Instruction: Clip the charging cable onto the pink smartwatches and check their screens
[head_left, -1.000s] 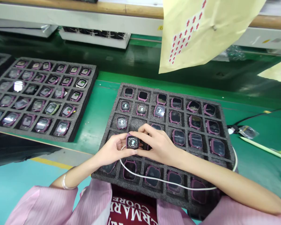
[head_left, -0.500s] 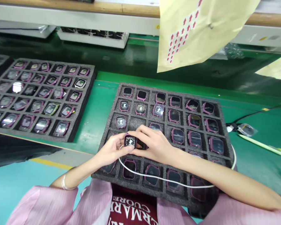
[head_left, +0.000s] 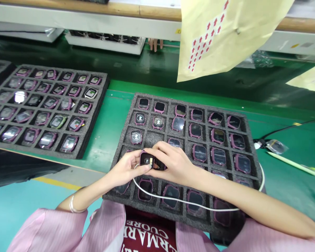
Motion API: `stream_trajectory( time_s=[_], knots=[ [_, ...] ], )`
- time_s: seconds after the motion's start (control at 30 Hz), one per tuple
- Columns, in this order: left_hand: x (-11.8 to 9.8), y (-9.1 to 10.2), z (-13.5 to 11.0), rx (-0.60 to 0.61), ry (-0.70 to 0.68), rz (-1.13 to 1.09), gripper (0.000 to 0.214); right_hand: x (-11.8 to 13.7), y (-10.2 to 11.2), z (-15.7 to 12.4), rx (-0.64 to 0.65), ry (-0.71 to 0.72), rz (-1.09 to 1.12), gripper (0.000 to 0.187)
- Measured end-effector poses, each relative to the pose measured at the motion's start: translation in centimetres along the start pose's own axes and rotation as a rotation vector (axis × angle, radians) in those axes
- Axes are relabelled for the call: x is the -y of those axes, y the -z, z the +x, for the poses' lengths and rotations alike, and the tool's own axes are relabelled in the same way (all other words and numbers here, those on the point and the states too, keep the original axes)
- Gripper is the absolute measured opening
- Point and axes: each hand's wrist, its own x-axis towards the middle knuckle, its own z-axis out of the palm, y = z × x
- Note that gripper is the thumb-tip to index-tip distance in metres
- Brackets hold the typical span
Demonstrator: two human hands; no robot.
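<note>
Between my two hands is a smartwatch case without a strap, its screen lit and facing up. My left hand grips its left side, with the thumb on the front near the screen's lower edge. The fingers of my right hand close on its right side. A white cable runs from behind my left fingers across the near part of the foam tray. Purple-framed watch cases sit in the tray's compartments, and several in the left columns have lit screens. My hands hide some compartments.
A second foam tray of watch cases stands to the left. A pale green pen and a small clear bag lie at the right. Yellow paper hangs from the shelf above. Another person's fingers show beneath the shelf.
The screen of the held watch has changed from a bright symbol to a darker face with a small yellow patch. Another person's fingers have appeared under the shelf. My hands have barely moved.
</note>
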Motion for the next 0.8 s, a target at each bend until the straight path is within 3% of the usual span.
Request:
stream_trajectory(
  time_s=[0.13,0.2,0.4,0.63,0.7,0.8],
  knots=[
    [0.0,-0.2,0.0,-0.027,0.006,0.015,0.031,0.0,0.3,0.0,0.026,-0.029,0.019,0.041],
    [0.0,-0.1,0.0,-0.02,0.009,0.003,0.031,-0.2,0.5,0.1,0.036,-0.056,0.128,0.041],
    [0.1,1.1,-0.4,0.23,0.057,-0.281,0.025,-1.4,0.0,0.3,-0.033,-0.132,0.748,0.033],
    [0.3,1.6,-0.6,0.344,0.074,-0.342,0.025,-1.0,-1.0,0.3,-0.128,-0.1,0.865,0.032],
    [0.3,1.3,-0.5,0.297,0.055,-0.287,0.026,-1.2,-0.7,0.4,-0.11,-0.061,0.82,0.032],
    [0.1,0.9,-0.4,0.103,-0.021,-0.126,0.029,-1.6,0.0,0.5,-0.065,0.022,0.653,0.043]
  ],
)
